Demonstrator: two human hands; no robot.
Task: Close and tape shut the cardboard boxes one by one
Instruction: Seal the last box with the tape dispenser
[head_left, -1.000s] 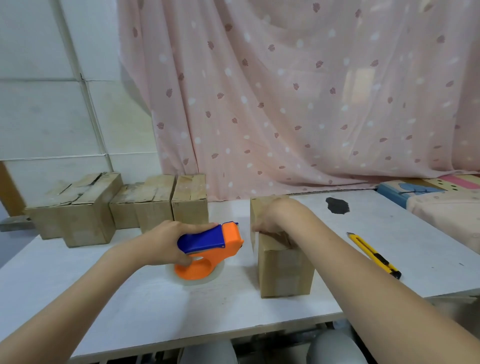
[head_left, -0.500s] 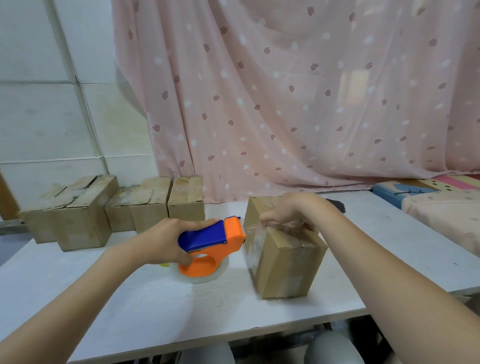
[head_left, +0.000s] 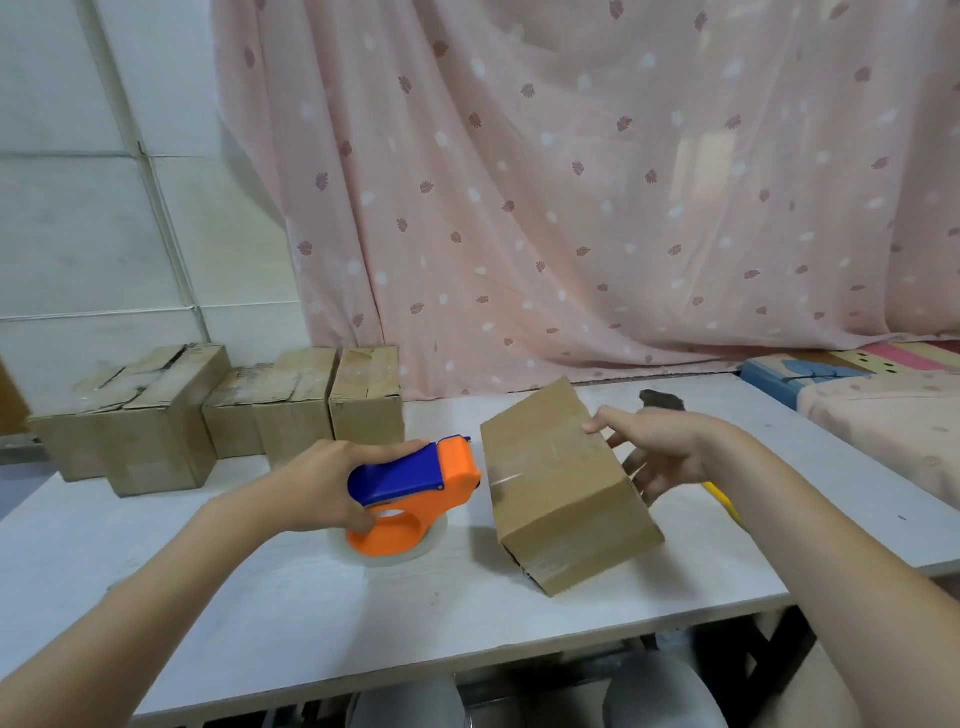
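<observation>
A cardboard box (head_left: 556, 478) sits tilted on the white table (head_left: 311, 613), its broad taped face turned up and towards me. My right hand (head_left: 654, 452) is at the box's right side with fingers spread, the thumb on the top edge and the fingertips against the right face. My left hand (head_left: 322, 483) grips the blue handle of an orange tape dispenser (head_left: 410, 493) that rests on the table just left of the box, its clear tape roll underneath.
Several cardboard boxes (head_left: 218, 410) stand in a row at the table's back left, by the wall. A yellow utility knife (head_left: 722, 501) lies partly hidden behind my right wrist. A dark patch (head_left: 662, 400) marks the table's far side. A pink curtain hangs behind.
The box has been tipped and turned over to the right, from upright to lying tilted. My right hand moved from its top to its right side and opened. The dispenser stayed put.
</observation>
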